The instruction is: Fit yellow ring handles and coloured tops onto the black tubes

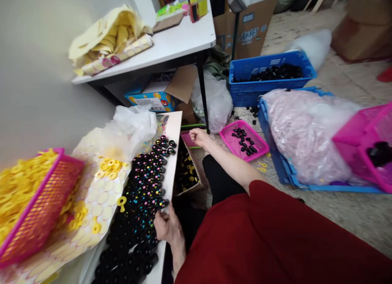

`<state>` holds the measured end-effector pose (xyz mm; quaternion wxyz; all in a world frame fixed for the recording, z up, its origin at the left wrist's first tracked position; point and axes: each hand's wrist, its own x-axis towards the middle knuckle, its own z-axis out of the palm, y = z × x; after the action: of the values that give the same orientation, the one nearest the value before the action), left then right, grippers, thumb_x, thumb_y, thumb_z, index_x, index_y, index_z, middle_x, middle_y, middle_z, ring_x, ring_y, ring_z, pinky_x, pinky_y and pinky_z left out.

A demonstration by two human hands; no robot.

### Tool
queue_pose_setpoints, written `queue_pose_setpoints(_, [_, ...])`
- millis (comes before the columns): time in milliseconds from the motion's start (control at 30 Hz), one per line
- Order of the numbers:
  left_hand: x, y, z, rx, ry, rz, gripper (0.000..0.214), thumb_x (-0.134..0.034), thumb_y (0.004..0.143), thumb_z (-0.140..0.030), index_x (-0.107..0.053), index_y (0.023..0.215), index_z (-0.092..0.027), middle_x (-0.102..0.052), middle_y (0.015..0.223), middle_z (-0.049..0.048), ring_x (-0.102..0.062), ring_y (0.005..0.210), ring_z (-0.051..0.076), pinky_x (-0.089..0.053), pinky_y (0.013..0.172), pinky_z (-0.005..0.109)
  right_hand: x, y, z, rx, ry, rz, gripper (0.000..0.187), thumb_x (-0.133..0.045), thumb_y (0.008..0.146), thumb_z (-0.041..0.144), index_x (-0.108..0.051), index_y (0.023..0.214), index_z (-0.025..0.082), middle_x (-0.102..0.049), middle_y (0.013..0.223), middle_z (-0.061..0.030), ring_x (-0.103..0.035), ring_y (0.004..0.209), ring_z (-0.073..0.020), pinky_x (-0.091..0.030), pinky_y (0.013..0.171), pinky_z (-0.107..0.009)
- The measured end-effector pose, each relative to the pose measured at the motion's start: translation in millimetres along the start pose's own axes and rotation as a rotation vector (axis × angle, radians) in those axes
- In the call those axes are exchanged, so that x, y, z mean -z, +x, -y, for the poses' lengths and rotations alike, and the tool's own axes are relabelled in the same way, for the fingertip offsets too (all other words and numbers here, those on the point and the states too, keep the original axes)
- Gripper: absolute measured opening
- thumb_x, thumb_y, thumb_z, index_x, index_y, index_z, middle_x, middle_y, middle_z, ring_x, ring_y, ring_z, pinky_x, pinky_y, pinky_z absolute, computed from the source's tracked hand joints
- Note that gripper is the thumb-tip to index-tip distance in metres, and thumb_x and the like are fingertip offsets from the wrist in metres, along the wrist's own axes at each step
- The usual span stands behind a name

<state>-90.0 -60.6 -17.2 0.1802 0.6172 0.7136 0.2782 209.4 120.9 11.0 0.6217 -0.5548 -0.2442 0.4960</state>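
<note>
My left hand (170, 226) is at the board's near edge, its fingers bent beside the lowest dotted piece in a row of small black rounded pieces (150, 182). Whether anything sits between those fingers is hidden. Many of the black pieces carry pink, yellow and blue dots; the ones nearer the bottom look plain. My right hand (199, 137) hovers past the board's edge, over a box (199, 178) of black and yellow bits. Its fingers are curled together, and anything in them is too small to make out. A yellow ring-shaped piece (121, 201) lies on the black pieces.
A pink basket (72, 169) of yellow ring pieces stands at left. Loose colored dots (161, 126) lie at the board's far end, beside a clear plastic bag (134, 122). On the floor are a pink tray (263, 147) and a blue crate (245, 88), both holding black pieces.
</note>
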Motion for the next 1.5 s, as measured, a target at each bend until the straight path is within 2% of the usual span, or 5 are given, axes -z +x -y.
queue_pose_setpoints(100, [-0.2,-2,6,-0.008,0.177,-0.325,0.038,-0.055,0.078,-0.054,-0.059,0.090,-0.018,-0.055,0.062,0.0025,-0.055,0.067,0.021,-0.040,0.060,0.029,34,-41,-26,-0.116,0.210,0.036,0.010,-0.049,0.074,0.011,-0.045,0.068,0.017,-0.047,0.051,0.0059,-0.042,0.044,-0.0049,-0.040,0.046,-0.016])
queue_pose_setpoints(433, [-17.9,-30,-25,-0.241,0.091,-0.564,0.019,-0.065,0.077,-0.035,-0.065,0.077,-0.016,-0.060,0.063,0.0043,-0.056,0.062,0.016,-0.043,0.061,0.028,72,-115,-53,-0.501,0.719,0.324,0.039,-0.037,0.095,0.039,-0.058,0.088,0.008,-0.068,0.083,-0.0146,-0.066,0.082,-0.0172,-0.057,0.071,-0.027])
queue_pose_setpoints(733, [-60.7,-61,-130,-0.625,-0.099,-0.192,0.018,-0.052,0.086,-0.025,-0.068,0.080,-0.017,-0.060,0.076,0.0043,-0.054,0.073,0.013,-0.043,0.068,0.025,72,-180,-29,-0.652,0.693,0.590,0.074,-0.015,0.089,0.066,-0.057,0.105,0.007,-0.067,0.100,-0.0190,-0.062,0.102,-0.0223,-0.055,0.081,-0.036])
queue_pose_setpoints(1200, [-47.7,-76,-112,-0.421,-0.201,-0.198,0.023,-0.044,0.090,-0.023,-0.064,0.082,-0.018,-0.054,0.077,0.0045,-0.049,0.076,0.015,-0.041,0.070,0.026,40,-215,-39,-0.550,0.265,0.663,0.022,-0.050,0.087,0.035,-0.063,0.085,0.018,-0.067,0.084,-0.0064,-0.065,0.085,-0.0151,-0.055,0.076,-0.026])
queue_pose_setpoints(1500, [-22.4,-74,-92,-0.016,-0.933,-0.042,0.020,-0.054,0.084,-0.031,-0.055,0.070,-0.016,-0.052,0.066,-0.0014,-0.048,0.061,0.008,-0.039,0.059,0.022,25,-216,-58,-0.477,0.165,0.509,0.016,-0.066,0.065,0.003,-0.062,0.075,0.015,-0.067,0.068,-0.0031,-0.065,0.060,-0.0108,-0.056,0.062,-0.022])
